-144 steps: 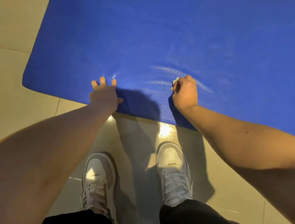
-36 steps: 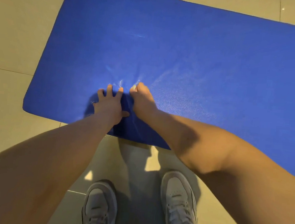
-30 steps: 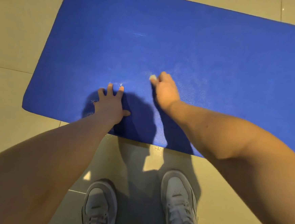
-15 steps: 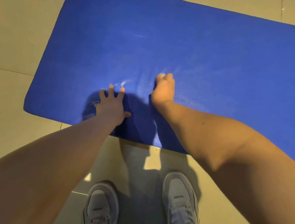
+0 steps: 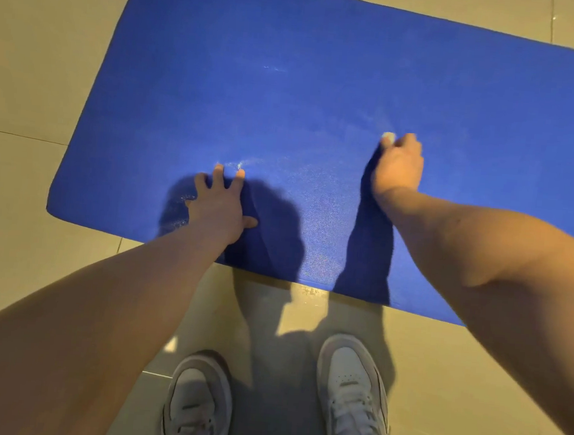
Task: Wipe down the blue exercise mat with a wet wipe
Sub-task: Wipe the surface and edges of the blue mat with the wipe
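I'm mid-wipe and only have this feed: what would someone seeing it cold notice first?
The blue exercise mat fills the upper frame, lying flat on pale floor tiles. On its near part the left hand presses down with spread fingers, while to its right the right hand grips a small white wet wipe against the mat. Two white sneakers stand on the tiles just short of the mat's near edge.

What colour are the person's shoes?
The shoes are white, best seen in the head view.

Beige floor tiles (image 5: pixel 32 77); two white sneakers (image 5: pixel 354 387)
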Motion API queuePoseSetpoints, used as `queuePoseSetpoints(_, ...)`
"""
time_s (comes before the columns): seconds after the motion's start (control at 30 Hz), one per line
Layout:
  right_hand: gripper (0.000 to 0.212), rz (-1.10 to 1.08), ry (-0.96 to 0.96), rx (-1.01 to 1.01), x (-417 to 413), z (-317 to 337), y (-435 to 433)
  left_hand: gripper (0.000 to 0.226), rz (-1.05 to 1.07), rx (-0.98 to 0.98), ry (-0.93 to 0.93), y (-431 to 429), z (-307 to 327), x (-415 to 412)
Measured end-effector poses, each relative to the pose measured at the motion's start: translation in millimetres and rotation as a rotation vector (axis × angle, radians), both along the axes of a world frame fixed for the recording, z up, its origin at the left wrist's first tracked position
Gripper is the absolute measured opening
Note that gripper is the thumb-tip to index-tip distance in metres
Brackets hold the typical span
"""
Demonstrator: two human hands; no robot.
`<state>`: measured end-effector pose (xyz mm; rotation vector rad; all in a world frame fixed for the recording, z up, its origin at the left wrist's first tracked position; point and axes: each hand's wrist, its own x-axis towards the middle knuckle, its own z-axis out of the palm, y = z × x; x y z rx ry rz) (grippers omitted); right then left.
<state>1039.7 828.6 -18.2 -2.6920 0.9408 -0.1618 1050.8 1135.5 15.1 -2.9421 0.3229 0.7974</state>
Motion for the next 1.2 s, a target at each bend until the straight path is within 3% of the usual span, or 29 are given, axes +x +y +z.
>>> queuePoseSetpoints(0.07, 0.013, -0.105, 0.089, 0.053, 2, -1, -11, 0.097, -0.005, 0.005, -0.007, 0, 0, 0)
queuePoseSetpoints(0.17, 0.036, -0.117, 0.103, 0.157, 15, -2, 6, 0.097, 0.002, 0.012, 0.000, -1, 0, 0)
queuePoseSetpoints(0.23, 0.037, -0.122, 0.077, 0.258, 24, 0, 31, 0.098, 0.006, 0.013, 0.010, -2, 1, 1)
queuePoseSetpoints(0.43, 0.030, 0.377, 0.077, 0.288, 32, 1, 135, 0.100, 0.018, 0.005, 0.028, -1, 1, 2)
queuePoseSetpoints(0.6, 0.021, 0.735, 0.065, 0.153, 22, -3, 117, 0.102, 0.023, 0.004, 0.037, -2, 0, 3)
queuePoseSetpoints(0.67, 0.007, 0.630, 0.017, 0.118, 20, -3, 89, 0.102, 0.014, 0.013, 0.034, -2, 1, 2)
queuePoseSetpoints(0.77, 0.025, 0.246, -0.045, 0.029, 20, 3, 32, 0.101, 0.018, 0.014, 0.031, -2, 0, 2)
queuePoseSetpoints(0.87, 0.023, -0.041, 0.033, -0.023, 19, 2, -3, 0.101, 0.021, 0.015, 0.029, -2, 0, 3)
queuePoseSetpoints(1.0, 0.021, -0.126, 0.086, 0.148, 35, -2, 9, 0.101, 0.021, 0.021, 0.026, -2, 1, 2)
queuePoseSetpoints(1.1, 0.021, -0.078, 0.088, 0.304, 45, 1, 42, 0.102, 0.023, 0.014, 0.044, -3, 3, 3)
queuePoseSetpoints(1.2, 0.031, 0.042, 0.071, 0.331, 48, 6, 90, 0.102, 0.026, 0.005, 0.039, -3, 1, 3)
